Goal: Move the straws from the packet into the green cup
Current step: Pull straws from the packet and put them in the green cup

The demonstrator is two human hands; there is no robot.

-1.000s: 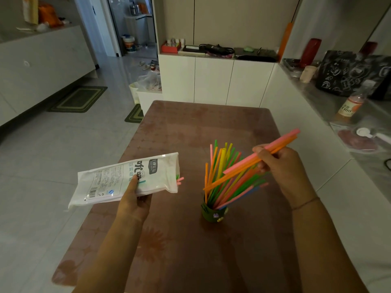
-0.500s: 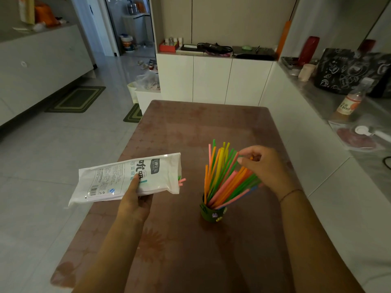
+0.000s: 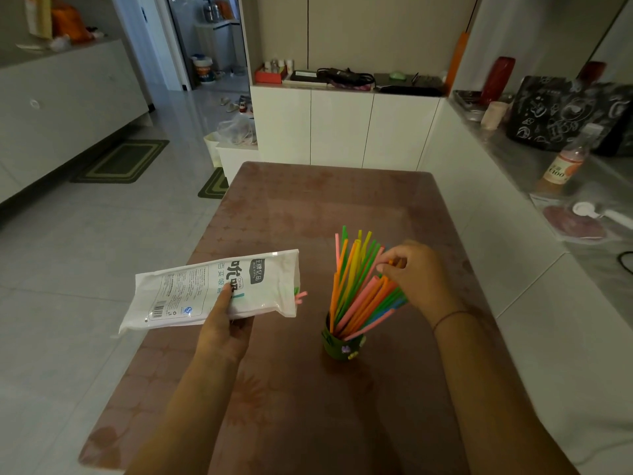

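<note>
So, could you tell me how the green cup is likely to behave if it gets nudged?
The green cup looks small and narrow-based, while the straws stand tall and fan rightward, so it probably tips easily. It is likely light and may slide on the glossy table. The right hand touching the straws could lever it over.

Straws' [image 3: 356, 286] lower ends hidden inside green cup [image 3: 340, 347], right hand's [image 3: 419, 275] fingertips masked by straws, packet [image 3: 191, 296] contents mostly concealed, forearms cropped by bottom edge

A lived-in home: beyond the hands, white cabinets [image 3: 342, 128] topped with household clutter, slippers [image 3: 228, 103] on a tiled floor [image 3: 68, 255], door mats [image 3: 121, 161], and a drink bottle [image 3: 563, 165] on the side counter [image 3: 513, 159].
</note>
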